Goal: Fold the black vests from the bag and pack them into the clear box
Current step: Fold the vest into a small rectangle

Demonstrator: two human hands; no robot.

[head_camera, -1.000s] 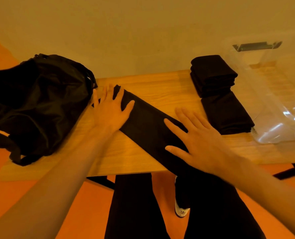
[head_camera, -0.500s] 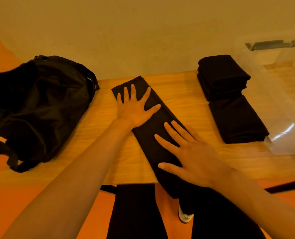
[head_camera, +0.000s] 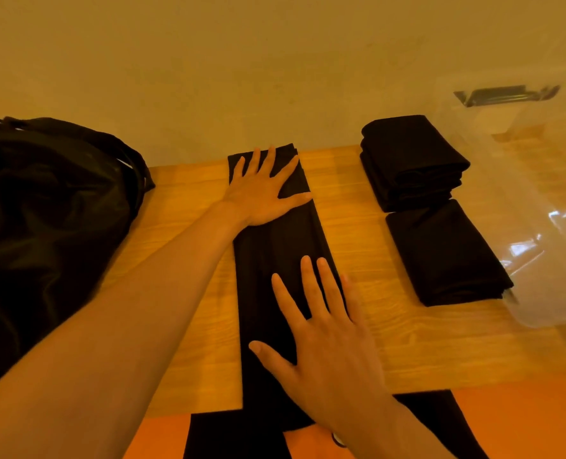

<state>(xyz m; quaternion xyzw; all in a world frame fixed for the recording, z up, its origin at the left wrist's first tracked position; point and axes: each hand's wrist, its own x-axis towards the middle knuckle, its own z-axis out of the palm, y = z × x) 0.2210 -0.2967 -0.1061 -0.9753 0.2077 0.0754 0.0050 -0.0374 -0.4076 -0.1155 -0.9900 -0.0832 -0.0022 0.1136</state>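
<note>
Both hands are flat with fingers spread on a long, narrow strip of folded black vest (head_camera: 275, 260) lying across the light wooden table (head_camera: 367, 246): left hand (head_camera: 263, 190) on the far end, right hand (head_camera: 328, 342) near the table's front edge. The crumpled black fabric bag (head_camera: 49, 233) sits off to the left. Two piles of folded black vests (head_camera: 410, 160) sit on the right, just beside the clear plastic box (head_camera: 546, 207).

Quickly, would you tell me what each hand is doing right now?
Left hand: open, pressing flat on the vest.
Right hand: open, flat on the vest, holding nothing.
</note>
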